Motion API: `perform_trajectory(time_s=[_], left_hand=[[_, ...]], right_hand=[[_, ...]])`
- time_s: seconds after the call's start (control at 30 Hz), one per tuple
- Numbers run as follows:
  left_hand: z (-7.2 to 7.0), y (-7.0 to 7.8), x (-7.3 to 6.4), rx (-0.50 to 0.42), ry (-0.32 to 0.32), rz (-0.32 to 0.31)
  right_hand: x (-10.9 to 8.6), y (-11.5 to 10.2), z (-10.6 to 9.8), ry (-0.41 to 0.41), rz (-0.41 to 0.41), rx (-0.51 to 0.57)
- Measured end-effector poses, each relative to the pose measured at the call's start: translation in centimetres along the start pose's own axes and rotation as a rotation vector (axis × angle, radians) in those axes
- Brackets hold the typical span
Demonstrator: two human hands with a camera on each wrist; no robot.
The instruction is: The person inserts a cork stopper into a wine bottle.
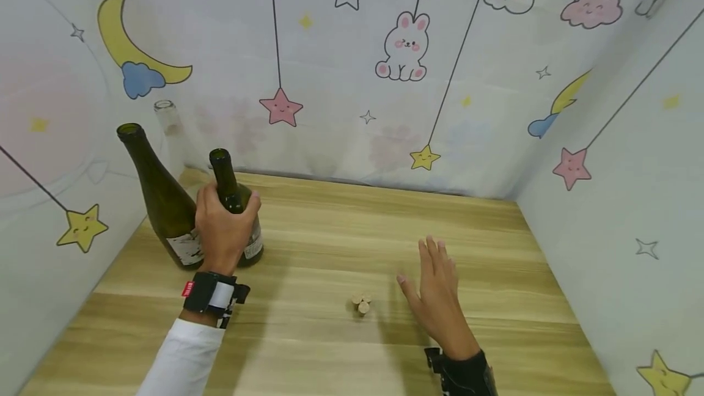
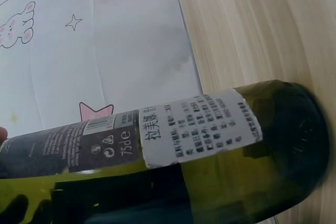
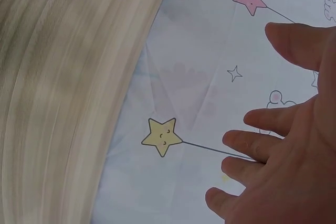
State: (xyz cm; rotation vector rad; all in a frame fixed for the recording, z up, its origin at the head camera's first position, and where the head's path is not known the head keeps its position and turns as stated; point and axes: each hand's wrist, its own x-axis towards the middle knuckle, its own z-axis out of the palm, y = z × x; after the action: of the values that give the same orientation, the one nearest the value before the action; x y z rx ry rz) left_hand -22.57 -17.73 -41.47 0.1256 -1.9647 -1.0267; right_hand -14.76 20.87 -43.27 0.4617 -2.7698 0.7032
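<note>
Bottle point(image 1: 223, 173) is held round its upper body by the left hand point(image 1: 222, 228), at the left of the table point(image 1: 313, 231), beside a taller one point(image 1: 162, 200). Probably a bit heavy, stiff, slick and breakable, so best gripped right there, below the neck. Nothing's held by the right hand point(image 1: 440, 286), fingers spread. Wood-grain surface, small tan bits point(image 1: 362, 305) grouped on it; space enclosed by cartoon-printed walls point(image 1: 335, 54).

A white-labelled green bottle point(image 1: 227, 183) is about upright in the left hand point(image 1: 222, 228), and three small tan pieces point(image 1: 362, 303) lie nearer the right hand point(image 1: 439, 298).
</note>
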Motion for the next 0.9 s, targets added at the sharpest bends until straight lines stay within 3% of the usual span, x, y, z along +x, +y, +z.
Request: perform_trajectory(time_s=[0.2, 0.37, 0.6, 0.9], left_hand=[[-0.2, 0.1, -0.3, -0.004, -0.011, 0.021], [-0.5, 2.1, -1.0, -0.036, -0.039, 0.070], [-2.2, 6.5, -2.7, -0.145, -0.212, 0.045], [-5.0, 11.4, -5.8, -0.308, -0.436, 0.163]], right_hand=[[-0.1, -0.3, 0.0, -0.016, -0.003, 0.003], [-0.1, -0.4, -0.2, -0.017, -0.001, 0.000], [-0.4, -0.4, 0.2, -0.005, -0.006, 0.021], [-0.6, -0.1, 0.5, 0.015, -0.020, -0.005]])
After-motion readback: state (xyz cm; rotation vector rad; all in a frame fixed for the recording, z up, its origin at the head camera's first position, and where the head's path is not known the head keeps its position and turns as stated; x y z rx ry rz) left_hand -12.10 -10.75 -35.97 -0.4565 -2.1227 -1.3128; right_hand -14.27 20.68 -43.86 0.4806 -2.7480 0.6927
